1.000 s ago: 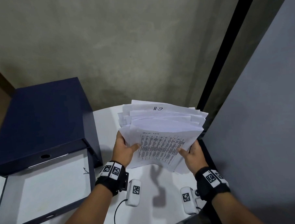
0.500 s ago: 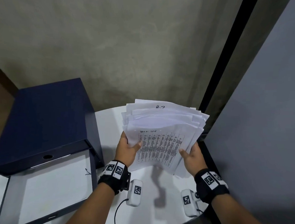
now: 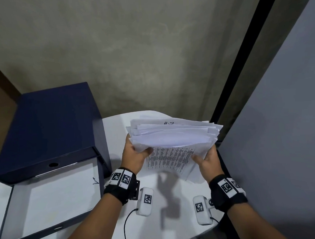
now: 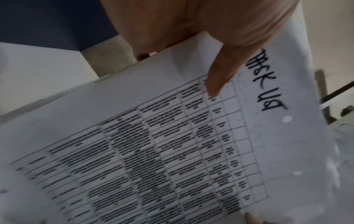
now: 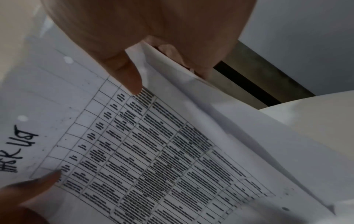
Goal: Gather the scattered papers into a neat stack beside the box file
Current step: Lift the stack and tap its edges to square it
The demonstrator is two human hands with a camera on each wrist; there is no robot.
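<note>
Left thumb [image 4: 220, 72]: mine, pressed flat on the top sheet [image 4: 172, 144], at the corner of its printed table; my other left fingers are curled under the bundle, hidden from the wrist view.
Right thumb [image 5: 126, 72]: pinned on the same sheet at the opposite edge, with my right fingers folded round the side of the pile beneath.
Left hand [image 3: 135, 156]: grips the near-left corner of the papers [image 3: 173, 136].
Right hand [image 3: 208, 161]: grips the near-right corner.
Papers: held in the air over the table [image 3: 115, 132], tilted toward me, edges fanned and uneven (far from neat yet).
Handling, as I judge it: light but floppy; loose sheets will slide on each other and the top one curls down at its free end. Thin edges crease easily.
Where to hold: both short sides, thumbs on top and fingers beneath, so I can knock the long edge square against the table.
Box [image 3: 50, 129]: dark blue, to my left with its flap open; the bare table just to its right looks like the place for the stack.
</note>
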